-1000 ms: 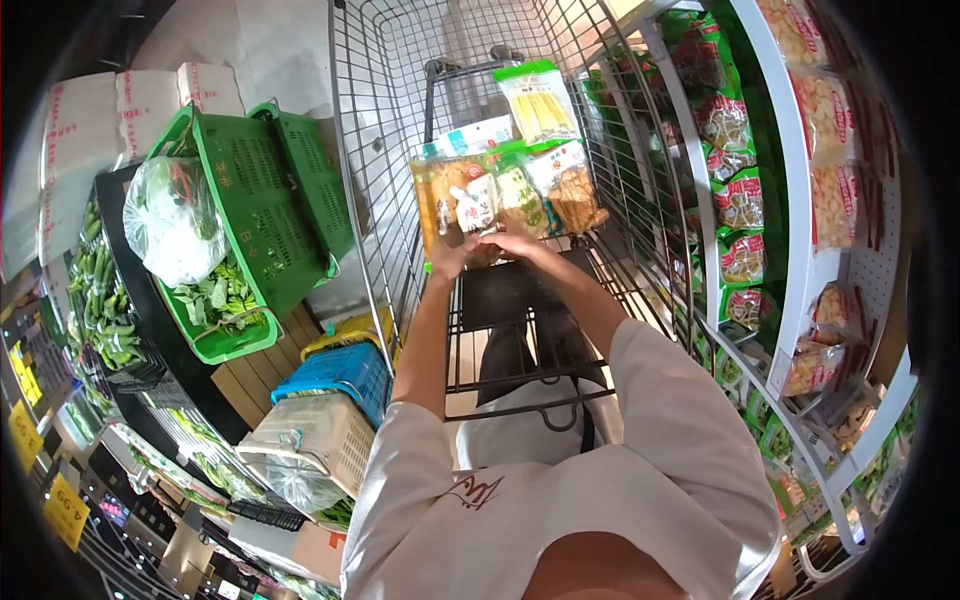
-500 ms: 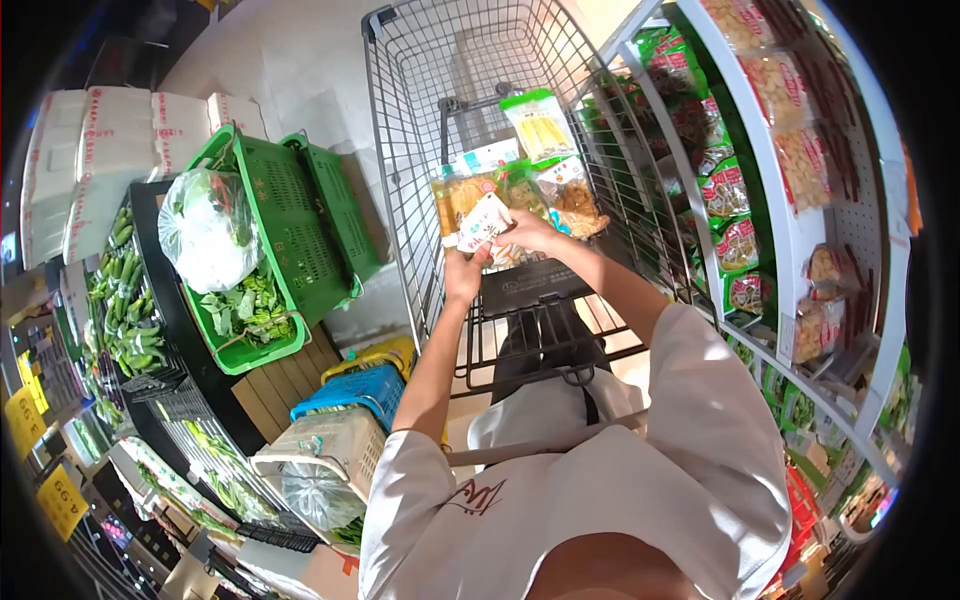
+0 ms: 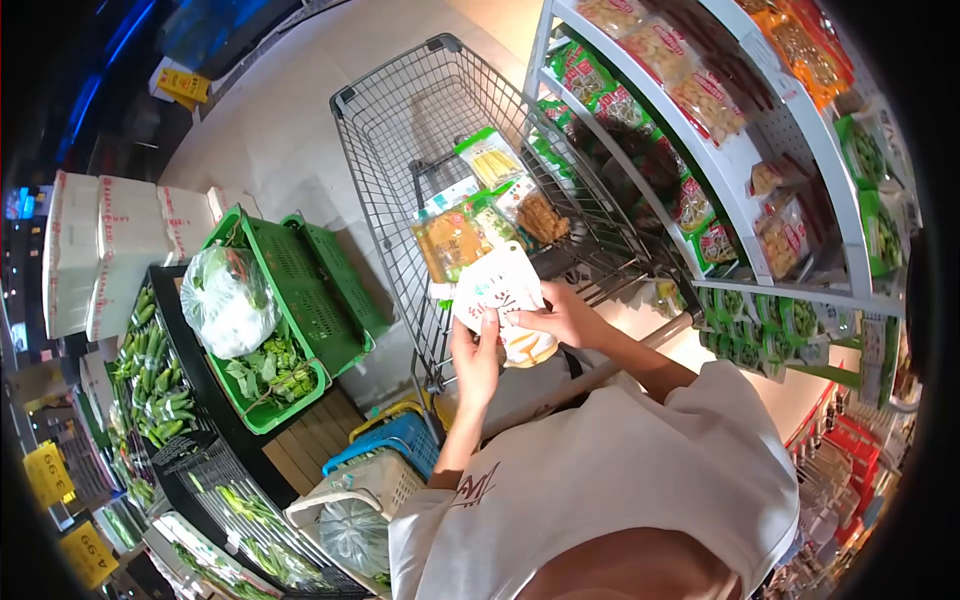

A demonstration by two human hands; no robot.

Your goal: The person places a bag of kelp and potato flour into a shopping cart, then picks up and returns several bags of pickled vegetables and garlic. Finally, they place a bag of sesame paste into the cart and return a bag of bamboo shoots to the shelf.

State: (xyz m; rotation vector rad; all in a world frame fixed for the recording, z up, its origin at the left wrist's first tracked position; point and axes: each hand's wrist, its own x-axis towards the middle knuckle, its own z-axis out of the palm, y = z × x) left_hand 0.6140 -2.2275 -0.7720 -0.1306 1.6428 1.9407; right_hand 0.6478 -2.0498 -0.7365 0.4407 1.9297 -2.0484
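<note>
A white food packet [image 3: 497, 285] with dark lettering and an orange-yellow print near its bottom edge is between my two hands. My left hand [image 3: 476, 358] grips its lower left side, thumb on the front. My right hand [image 3: 566, 318] holds the lower right edge, its thumb also on the front. Just beyond the packet is the grey wire shopping cart [image 3: 372, 190]. In it lie a yellow-brown food packet [image 3: 445, 245], a green-topped pack of pale yellow strips [image 3: 490, 160] and a clear-fronted packet with brown contents [image 3: 541, 216]. The held packet hides part of the cart's near end.
At left, green crates [image 3: 325, 270] hold leafy greens [image 3: 270, 372] and a bagged white vegetable [image 3: 228, 300]. Blue [image 3: 400, 440] and beige baskets [image 3: 372, 478] stand close by my left side. A shelf rack [image 3: 735, 170] with bagged goods runs along the right.
Both hands have drawn the white packet back from over the cart toward my body. The cart now appears farther from me and angled, and the view has turned.
</note>
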